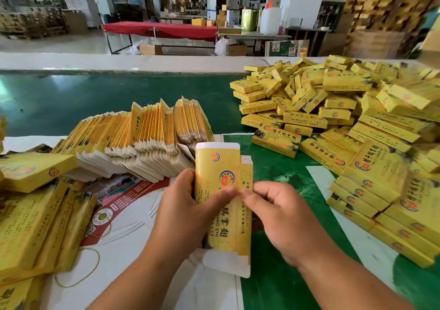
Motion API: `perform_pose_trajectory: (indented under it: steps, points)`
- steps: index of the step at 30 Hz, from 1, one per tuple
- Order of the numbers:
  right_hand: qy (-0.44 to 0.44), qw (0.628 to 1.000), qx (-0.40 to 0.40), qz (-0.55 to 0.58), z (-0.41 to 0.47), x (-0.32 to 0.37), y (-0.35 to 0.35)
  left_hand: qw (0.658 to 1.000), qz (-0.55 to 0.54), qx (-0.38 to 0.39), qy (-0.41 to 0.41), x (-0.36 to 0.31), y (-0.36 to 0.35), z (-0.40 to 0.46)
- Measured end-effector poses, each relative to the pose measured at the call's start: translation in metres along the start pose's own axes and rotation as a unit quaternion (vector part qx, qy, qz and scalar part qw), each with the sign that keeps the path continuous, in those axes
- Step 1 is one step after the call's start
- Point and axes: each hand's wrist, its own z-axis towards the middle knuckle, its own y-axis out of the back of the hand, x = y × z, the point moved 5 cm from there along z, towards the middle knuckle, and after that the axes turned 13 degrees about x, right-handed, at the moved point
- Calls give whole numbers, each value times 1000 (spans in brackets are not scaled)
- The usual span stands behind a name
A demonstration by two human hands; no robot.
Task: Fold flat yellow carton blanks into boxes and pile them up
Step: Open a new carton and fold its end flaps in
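A yellow carton blank with red logo and black lettering stands upright in front of me, its white flaps showing at top and bottom. My left hand grips its left edge, thumb across the printed face. My right hand pinches its right side panel, thumb tip meeting the left thumb. A fanned row of flat blanks leans on the table just behind. A big heap of folded yellow boxes covers the right side.
More yellow cartons lie stacked at the left over a printed paper sheet. A rubber band lies near them. The green conveyor belt runs behind the blanks. Beyond are a red-covered table and shelving.
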Motion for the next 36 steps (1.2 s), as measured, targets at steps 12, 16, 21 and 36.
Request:
perform_pose_trajectory:
  steps: [12, 16, 21, 36]
  points:
    - [86, 984, -138, -73, -1, 18, -9, 990, -20, -111, -84, -19, -12, -15]
    - [118, 980, -143, -72, -5, 23, -9, 987, -37, -117, -105, -20, -12, -17]
    - [123, 973, -167, -100, -6, 25, -3, 994, -13, -89, -54, -6, -13, -10]
    - [185, 972, -77, -120, -16, 39, -11, 908, -351, 222, 60, -9, -30, -13]
